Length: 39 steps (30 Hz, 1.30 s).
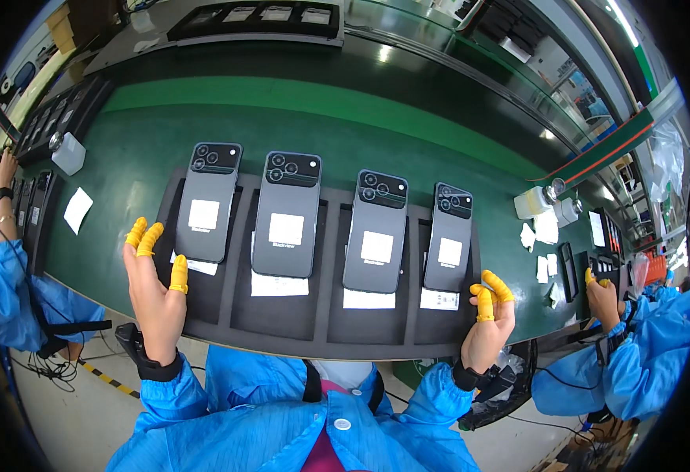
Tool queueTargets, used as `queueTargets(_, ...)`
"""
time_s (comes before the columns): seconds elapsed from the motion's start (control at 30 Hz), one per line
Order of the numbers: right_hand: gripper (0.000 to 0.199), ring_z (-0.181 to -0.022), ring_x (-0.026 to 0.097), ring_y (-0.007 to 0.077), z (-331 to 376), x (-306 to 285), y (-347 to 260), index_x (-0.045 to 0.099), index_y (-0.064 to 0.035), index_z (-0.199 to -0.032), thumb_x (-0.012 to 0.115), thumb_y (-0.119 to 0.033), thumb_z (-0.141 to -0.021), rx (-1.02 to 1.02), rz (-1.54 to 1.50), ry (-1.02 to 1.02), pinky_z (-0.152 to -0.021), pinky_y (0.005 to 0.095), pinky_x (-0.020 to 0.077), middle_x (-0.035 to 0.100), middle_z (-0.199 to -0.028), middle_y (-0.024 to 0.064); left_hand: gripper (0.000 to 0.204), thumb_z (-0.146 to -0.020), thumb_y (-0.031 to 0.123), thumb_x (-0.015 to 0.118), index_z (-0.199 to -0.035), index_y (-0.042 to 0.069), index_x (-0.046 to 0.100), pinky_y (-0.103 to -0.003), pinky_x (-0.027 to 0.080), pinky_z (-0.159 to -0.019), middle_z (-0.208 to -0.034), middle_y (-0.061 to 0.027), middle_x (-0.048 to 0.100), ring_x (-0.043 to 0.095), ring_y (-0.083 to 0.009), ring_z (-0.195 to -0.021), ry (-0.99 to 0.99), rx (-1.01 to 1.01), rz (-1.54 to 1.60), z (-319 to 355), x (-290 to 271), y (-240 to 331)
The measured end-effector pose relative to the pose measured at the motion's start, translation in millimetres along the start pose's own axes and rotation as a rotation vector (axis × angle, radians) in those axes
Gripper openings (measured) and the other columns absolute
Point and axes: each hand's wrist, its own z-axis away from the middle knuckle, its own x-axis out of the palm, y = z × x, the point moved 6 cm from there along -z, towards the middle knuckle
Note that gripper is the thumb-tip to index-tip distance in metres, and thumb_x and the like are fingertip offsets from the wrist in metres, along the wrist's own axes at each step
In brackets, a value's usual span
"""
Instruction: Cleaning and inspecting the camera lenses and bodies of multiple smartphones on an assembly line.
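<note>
We are holding our left hand and right hand open beside a dark, rectangular, compartmented tray; four dark-grey, rectangular smartphones are lying camera-side up across its far edge.

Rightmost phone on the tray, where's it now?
Head view, right of centre: the rightmost phone lies on the black tray, up and left of the right hand.
</note>
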Motion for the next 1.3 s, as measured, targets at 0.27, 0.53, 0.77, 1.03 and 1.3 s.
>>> queueTargets(0.27, 0.028, -0.097, 0.064, 0.0185, 0.2, -2.1, 1.3, 0.056, 0.0068, -0.122, 0.057, -0.004, -0.096, -0.009, -0.019, 0.002, -0.082, 0.0251, 0.0493, 0.063, -0.116, 0.0143, 0.044, -0.087, 0.001, 0.06, -0.129, -0.006, 0.05, -0.036, 0.031, -0.111, -0.14, -0.018, 0.045, 0.044, -0.0337, -0.13, -0.006, 0.001, 0.013, 0.4, -1.2, 4.3)
queueTargets(0.53, 0.029, -0.097, 0.063, 0.0189, 0.3, -1.7, -1.2, 0.056, 0.0048, -0.122, 0.059, -0.002, -0.094, -0.016, -0.037, -0.002, -0.081, 0.0272, 0.0482, 0.064, -0.116, 0.0134, 0.045, -0.088, 0.001, 0.059, -0.131, -0.007, 0.047, -0.036, 0.028, -0.112, -0.143, -0.0197, 0.042, 0.041, -0.0346, -0.133, -0.008, -0.015, -0.016, 2.0, 2.3, -3.1)
queueTargets(0.77, 0.03, -0.098, 0.063, 0.0185, 1.1, 2.7, -2.1, 0.057, 0.0057, -0.121, 0.061, 0.0, -0.092, 0.016, -0.078, 0.006, -0.081, 0.0269, 0.049, 0.063, -0.113, 0.0121, 0.046, -0.087, -0.002, 0.054, -0.133, -0.004, 0.046, -0.037, 0.026, -0.113, -0.143, -0.0185, 0.042, 0.039, -0.033, -0.135, -0.021, -0.033, 0.009, 3.8, 3.6, -15.9)
queueTargets(1.03, 0.03, -0.1, 0.063, 0.0193, 3.2, -2.1, -1.2, 0.056, 0.0053, -0.122, 0.061, -0.001, -0.092, 0.018, -0.045, 0.016, -0.083, 0.0278, 0.0498, 0.063, -0.115, 0.0127, 0.043, -0.091, 0.009, 0.062, -0.131, 0.001, 0.048, -0.04, 0.029, -0.113, -0.143, -0.0178, 0.043, 0.041, -0.0332, -0.134, 0.02, -0.061, -0.057, 6.7, 6.1, -22.1)
queueTargets(1.3, 0.029, -0.098, 0.063, 0.0191, 2.3, -1.2, -0.4, 0.056, 0.0053, -0.122, 0.059, -0.001, -0.093, -0.001, -0.013, 0.016, -0.08, 0.0267, 0.0494, 0.063, -0.116, 0.0137, 0.04, -0.088, 0.008, 0.064, -0.125, 0.002, 0.051, -0.04, 0.029, -0.113, -0.143, -0.0155, 0.043, 0.042, -0.0323, -0.133, 0.011, -0.024, -0.049, 6.0, 3.6, -19.7)
